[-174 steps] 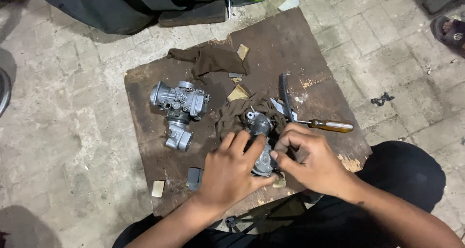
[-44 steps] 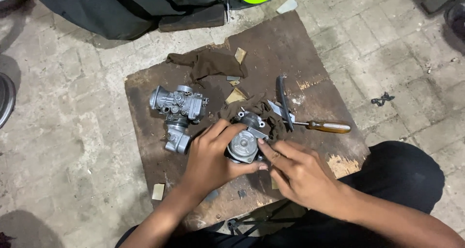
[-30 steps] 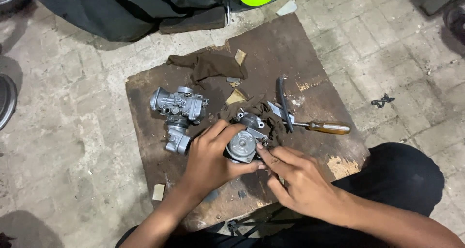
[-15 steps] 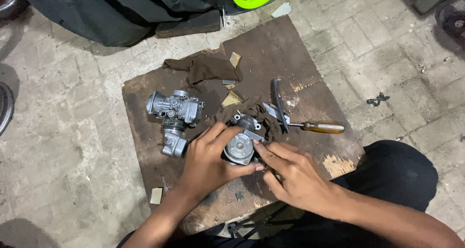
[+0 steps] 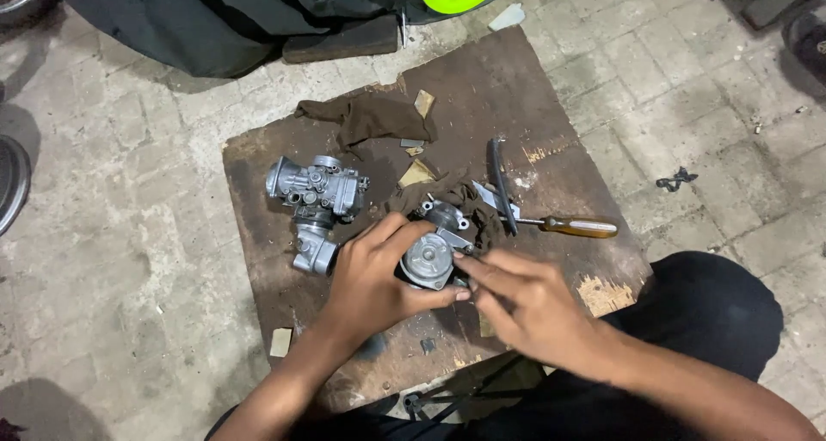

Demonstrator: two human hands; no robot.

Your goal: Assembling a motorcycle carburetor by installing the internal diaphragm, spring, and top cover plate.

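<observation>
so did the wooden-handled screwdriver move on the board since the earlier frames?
No. The screwdriver lies in the same spot on the wooden board, handle toward the board's right edge, just above the pale chipped patch. Only the camera shifted.

Two bare forearms with no sleeves, watch or gloves. The left hand (image 5: 374, 282) and right hand (image 5: 529, 308) have bare fingers (image 5: 482, 265). Dark black trousers (image 5: 714, 312) cover the legs.

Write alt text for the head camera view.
Left hand grips a grey carburetor body on a worn brown board; right hand touches its edge. A second carburetor lies left, a wooden-handled screwdriver right.
</observation>
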